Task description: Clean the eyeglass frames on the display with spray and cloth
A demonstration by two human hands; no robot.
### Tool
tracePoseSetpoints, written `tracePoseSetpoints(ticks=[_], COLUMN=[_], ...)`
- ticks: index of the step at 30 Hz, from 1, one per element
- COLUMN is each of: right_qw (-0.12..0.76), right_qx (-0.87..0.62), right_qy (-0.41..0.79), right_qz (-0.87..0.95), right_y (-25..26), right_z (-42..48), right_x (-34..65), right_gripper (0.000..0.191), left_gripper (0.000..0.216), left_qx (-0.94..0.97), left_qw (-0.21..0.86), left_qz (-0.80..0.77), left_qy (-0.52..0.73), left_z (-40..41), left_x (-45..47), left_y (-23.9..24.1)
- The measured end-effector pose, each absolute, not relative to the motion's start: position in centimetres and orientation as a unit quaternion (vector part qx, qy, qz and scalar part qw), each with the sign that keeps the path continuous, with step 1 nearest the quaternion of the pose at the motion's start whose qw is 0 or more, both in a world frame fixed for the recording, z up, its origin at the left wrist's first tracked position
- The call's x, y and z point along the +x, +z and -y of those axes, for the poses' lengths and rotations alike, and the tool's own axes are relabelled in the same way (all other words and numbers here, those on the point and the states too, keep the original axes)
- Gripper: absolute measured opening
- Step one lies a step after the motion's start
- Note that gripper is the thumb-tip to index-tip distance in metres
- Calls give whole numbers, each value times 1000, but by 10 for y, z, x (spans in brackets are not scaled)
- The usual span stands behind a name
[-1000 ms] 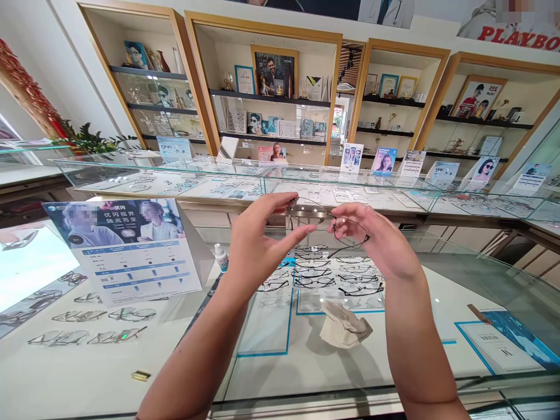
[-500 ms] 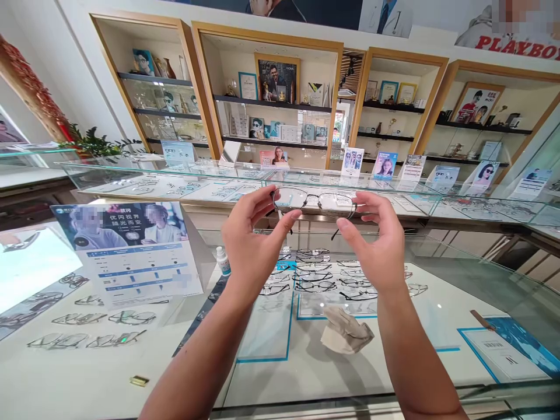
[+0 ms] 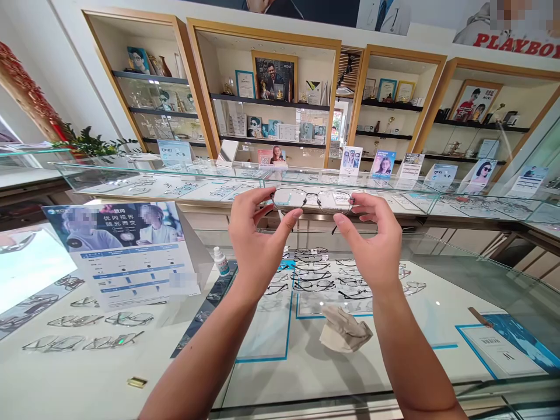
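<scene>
Eyeglasses (image 3: 312,195) with a thin dark frame are suspended above the glass-topped table (image 3: 258,388), front rim roughly level, held between two hands that are set apart from each other. The left hand (image 3: 258,242) is closed on the left end of the frame, and the right hand (image 3: 375,242) is closed on the right end. Fingers behind each end are partly concealed, so their exact contact points cannot be determined. Both temples are largely hidden by the hands; only short dark tips show below the rims, near the thumbs. The lenses are transparent and merge with the far display case (image 3: 196,188) behind them. Below, display frames (image 3: 314,286) lie in rows, partly obscured by the hands and wrists; whether they sit above or under the glass is unclear. A crumpled beige cloth (image 3: 345,331) rests between the forearms, its underside not visible. A small white bottle (image 3: 221,262) stands just beside the left wrist, its label illegible. On the folded display card (image 3: 126,254), blurred patches mask areas and the fine print is unreadable. Both forearms are cut off at the lower edge.
</scene>
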State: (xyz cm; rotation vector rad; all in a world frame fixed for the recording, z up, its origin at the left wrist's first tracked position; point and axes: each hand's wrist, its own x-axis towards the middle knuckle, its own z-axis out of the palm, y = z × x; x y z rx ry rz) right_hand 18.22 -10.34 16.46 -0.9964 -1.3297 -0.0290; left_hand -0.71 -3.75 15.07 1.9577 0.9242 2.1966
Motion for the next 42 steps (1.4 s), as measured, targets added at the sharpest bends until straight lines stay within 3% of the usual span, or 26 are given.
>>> tracePoseSetpoints(ticks=[28,36,42], right_qw=[675,682,681], right_qx=[-444,-435,-426], right_qy=[71,76,102], right_qz=[585,583,586], right_y=[158,158,156], right_z=[86,83,80], right_x=[190,191,192], right_gripper=[36,36,37], left_gripper=[55,45,48], left_qx=[604,590,580], left_qw=[13,37,-15], left_qz=[-301,-259,-230], left_qy=[738,764,781], left_z=[29,27,24], left_x=[2,3,3], left_y=[143,142,140])
